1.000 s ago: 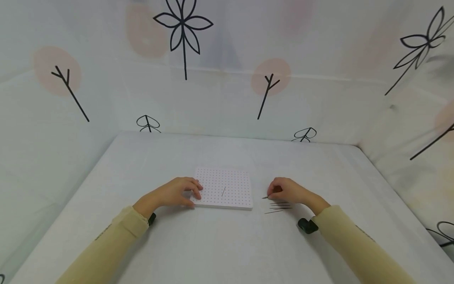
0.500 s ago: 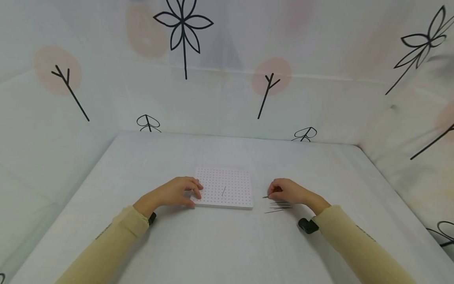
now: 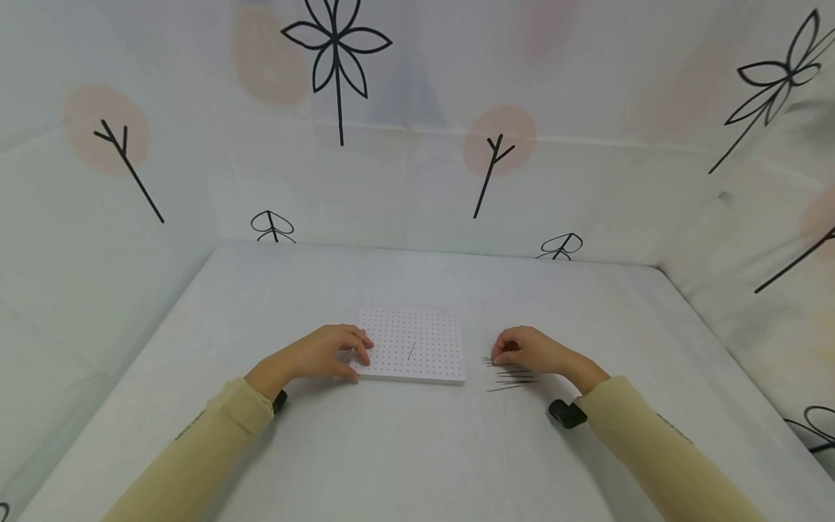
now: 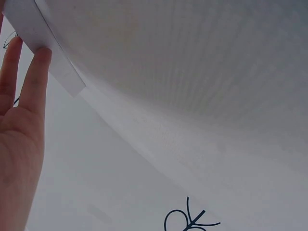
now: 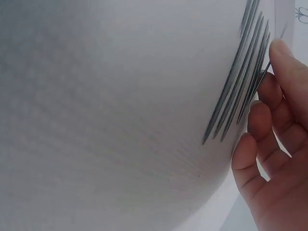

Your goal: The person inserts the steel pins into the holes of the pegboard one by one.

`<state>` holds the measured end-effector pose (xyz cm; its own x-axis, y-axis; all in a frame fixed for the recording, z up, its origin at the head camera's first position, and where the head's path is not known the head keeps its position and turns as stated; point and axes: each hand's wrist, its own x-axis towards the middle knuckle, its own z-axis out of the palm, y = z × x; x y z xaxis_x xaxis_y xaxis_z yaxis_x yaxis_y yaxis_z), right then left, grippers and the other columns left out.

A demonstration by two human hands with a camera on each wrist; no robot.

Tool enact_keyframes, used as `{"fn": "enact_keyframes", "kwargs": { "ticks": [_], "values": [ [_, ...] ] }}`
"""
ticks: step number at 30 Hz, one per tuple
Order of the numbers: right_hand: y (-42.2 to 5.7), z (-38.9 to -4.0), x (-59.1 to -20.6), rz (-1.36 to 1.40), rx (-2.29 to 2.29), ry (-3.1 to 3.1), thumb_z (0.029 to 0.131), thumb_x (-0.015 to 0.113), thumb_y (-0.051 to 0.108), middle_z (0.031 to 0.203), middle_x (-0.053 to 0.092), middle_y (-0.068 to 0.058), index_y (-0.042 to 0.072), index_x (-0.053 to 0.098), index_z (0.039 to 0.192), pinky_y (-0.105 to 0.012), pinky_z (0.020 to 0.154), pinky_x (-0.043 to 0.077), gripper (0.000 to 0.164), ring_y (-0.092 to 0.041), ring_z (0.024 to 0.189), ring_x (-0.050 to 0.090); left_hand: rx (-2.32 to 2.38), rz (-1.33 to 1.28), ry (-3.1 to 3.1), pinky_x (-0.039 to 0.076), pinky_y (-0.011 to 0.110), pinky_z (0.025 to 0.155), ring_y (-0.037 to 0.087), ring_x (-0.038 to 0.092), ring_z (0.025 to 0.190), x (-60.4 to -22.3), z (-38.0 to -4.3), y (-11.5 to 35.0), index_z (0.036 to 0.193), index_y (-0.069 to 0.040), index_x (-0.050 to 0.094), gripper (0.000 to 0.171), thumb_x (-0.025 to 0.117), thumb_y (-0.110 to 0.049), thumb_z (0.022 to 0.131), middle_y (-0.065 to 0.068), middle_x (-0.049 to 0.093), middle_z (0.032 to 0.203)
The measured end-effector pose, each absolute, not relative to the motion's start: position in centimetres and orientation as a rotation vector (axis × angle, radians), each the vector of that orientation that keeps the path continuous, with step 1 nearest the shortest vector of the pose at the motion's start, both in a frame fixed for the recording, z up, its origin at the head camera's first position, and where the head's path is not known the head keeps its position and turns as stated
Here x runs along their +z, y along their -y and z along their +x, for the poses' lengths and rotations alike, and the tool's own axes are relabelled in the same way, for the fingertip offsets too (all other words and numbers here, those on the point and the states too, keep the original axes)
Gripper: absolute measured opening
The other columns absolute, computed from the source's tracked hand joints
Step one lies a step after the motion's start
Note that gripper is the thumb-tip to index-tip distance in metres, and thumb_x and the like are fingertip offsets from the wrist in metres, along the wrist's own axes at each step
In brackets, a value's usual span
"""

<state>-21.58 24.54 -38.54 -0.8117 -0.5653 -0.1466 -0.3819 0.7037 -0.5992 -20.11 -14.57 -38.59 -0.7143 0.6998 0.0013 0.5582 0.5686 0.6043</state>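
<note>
A white board with a grid of small holes (image 3: 437,333) lies on the table, one thin dark stick (image 3: 412,351) on its face. My left hand (image 3: 322,353) rests on the board's near left corner. Its thumb is against the edge and other fingertips are on top; the left wrist view shows two fingers (image 4: 34,79) against the white side. To the right of the board, my right hand (image 3: 531,349) pinches a thin dark needle-like stick (image 5: 263,74) between thumb and fingertip. Several similar sticks (image 5: 236,82) with pointed ends lie side by side beside those fingers.
White cloth covers the table (image 3: 417,449), whose far edge meets a white curtain (image 3: 417,188) printed with dark plant drawings. Dark wrist devices (image 3: 566,414) sit at the sleeve ends.
By my right fingertips, the sticks that showed as one dark tip now appear spread into separate thin lines. My left hand and the board stay in place.
</note>
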Motion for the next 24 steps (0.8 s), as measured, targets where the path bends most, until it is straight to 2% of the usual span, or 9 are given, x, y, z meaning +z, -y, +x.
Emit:
{"fn": "enact_keyframes", "kwargs": {
  "ticks": [10,19,24],
  "values": [
    [-24.5,-21.5,-38.3,-0.784,-0.889,-2.625,0.089,0.063,0.015,0.079,0.055,0.004,0.012,0.058,0.088,-0.025,0.063,0.043,0.006,-0.013,0.074,0.049,0.850,1.042,-2.571,0.034,0.043,0.102,0.024,0.046,0.120,-38.6,-20.1,14.6,0.087,-0.019,0.069,0.019,0.080,-0.011,0.072,0.000,0.059,0.117],
    [-23.8,-20.9,-37.5,-0.766,-0.994,-2.593,0.089,0.062,0.010,0.088,0.060,0.000,0.005,0.060,0.101,-0.026,0.069,0.050,0.013,-0.017,0.079,0.056,0.849,1.043,-2.576,0.035,0.044,0.101,0.025,0.047,0.118,-38.5,-20.0,14.6,0.086,-0.018,0.070,0.019,0.080,-0.011,0.072,0.000,0.059,0.117],
    [-23.3,-20.8,-37.4,-0.795,-1.051,-2.591,0.087,0.065,0.012,0.090,0.063,0.001,0.005,0.061,0.099,-0.026,0.072,0.052,0.015,-0.016,0.082,0.058,0.849,1.051,-2.577,0.035,0.044,0.102,0.025,0.047,0.118,-38.5,-19.9,14.7,0.087,-0.018,0.070,0.019,0.080,-0.011,0.072,0.000,0.059,0.117]
  ]
}}
